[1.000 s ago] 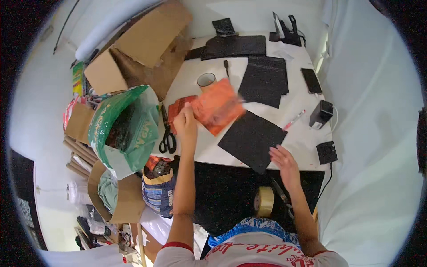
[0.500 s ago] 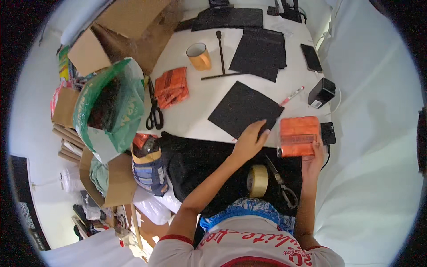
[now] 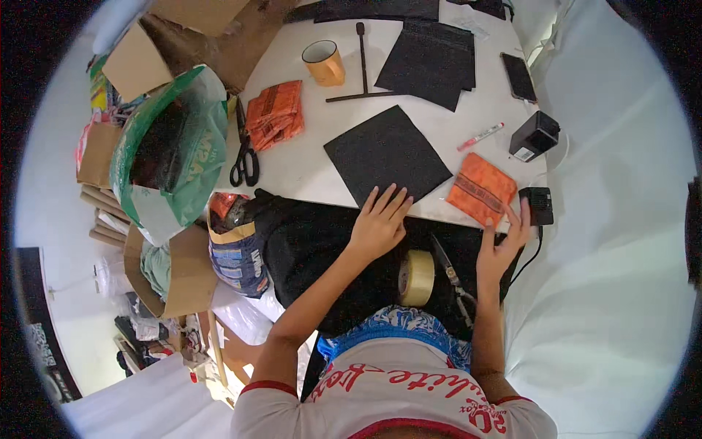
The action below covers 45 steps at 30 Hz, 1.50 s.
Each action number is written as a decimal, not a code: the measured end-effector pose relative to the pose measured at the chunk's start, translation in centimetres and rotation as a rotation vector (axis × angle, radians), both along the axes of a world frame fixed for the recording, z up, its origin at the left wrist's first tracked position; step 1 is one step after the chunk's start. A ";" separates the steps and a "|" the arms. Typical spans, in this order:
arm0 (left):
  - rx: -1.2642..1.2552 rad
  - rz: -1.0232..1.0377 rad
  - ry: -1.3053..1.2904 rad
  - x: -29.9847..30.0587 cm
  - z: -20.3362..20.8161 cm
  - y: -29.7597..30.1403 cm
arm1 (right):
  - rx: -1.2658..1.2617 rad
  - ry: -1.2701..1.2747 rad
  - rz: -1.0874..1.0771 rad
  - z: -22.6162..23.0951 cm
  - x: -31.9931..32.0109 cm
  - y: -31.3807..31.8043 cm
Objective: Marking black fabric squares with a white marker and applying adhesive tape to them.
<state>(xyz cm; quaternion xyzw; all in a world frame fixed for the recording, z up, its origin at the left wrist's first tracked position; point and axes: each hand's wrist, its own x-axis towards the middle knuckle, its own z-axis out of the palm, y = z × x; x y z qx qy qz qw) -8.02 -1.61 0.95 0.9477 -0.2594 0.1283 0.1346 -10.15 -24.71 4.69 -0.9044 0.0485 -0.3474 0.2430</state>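
A black square sheet [image 3: 387,155] lies turned like a diamond on the white table. My left hand [image 3: 379,223] rests its outstretched fingertips on the sheet's near corner, holding nothing. To the right lies a flat orange packet [image 3: 481,189] in clear wrapping with a dark printed band. Beside its near right corner is my right hand [image 3: 504,245], fingers apart; whether a fingertip touches the packet I cannot tell. Farther left sits a small pile of similar orange packets [image 3: 276,115]. Several black sheets [image 3: 426,66] lie stacked at the back.
Black-handled scissors [image 3: 245,157], an orange mug [image 3: 323,62], a T-shaped dark rod [image 3: 363,66], a marker [image 3: 480,137], a phone [image 3: 518,76] and a black box [image 3: 534,136] are on the table. On black cloth near me are tape [image 3: 417,278] and metal scissors [image 3: 455,282]. A green bag [image 3: 208,146] stands left.
My right hand has let go of the orange packet, which now lies on the table, turned at an angle. My left hand has shifted left, its fingers now flat on the sheet's near corner.
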 end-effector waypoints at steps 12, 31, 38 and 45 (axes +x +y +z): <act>-0.643 0.127 0.010 -1.2 -0.5 2.4 | 1.443 0.738 0.533 -2.3 0.9 6.2; -0.973 0.346 0.353 -2.0 1.4 0.1 | 1.154 0.891 0.535 -1.9 1.9 7.1; -0.870 0.253 0.193 -1.4 0.7 0.7 | 1.069 0.866 0.548 -2.3 2.1 7.4; -1.128 0.618 -0.093 0.3 3.5 2.2 | 0.640 0.665 0.398 -2.4 1.2 5.2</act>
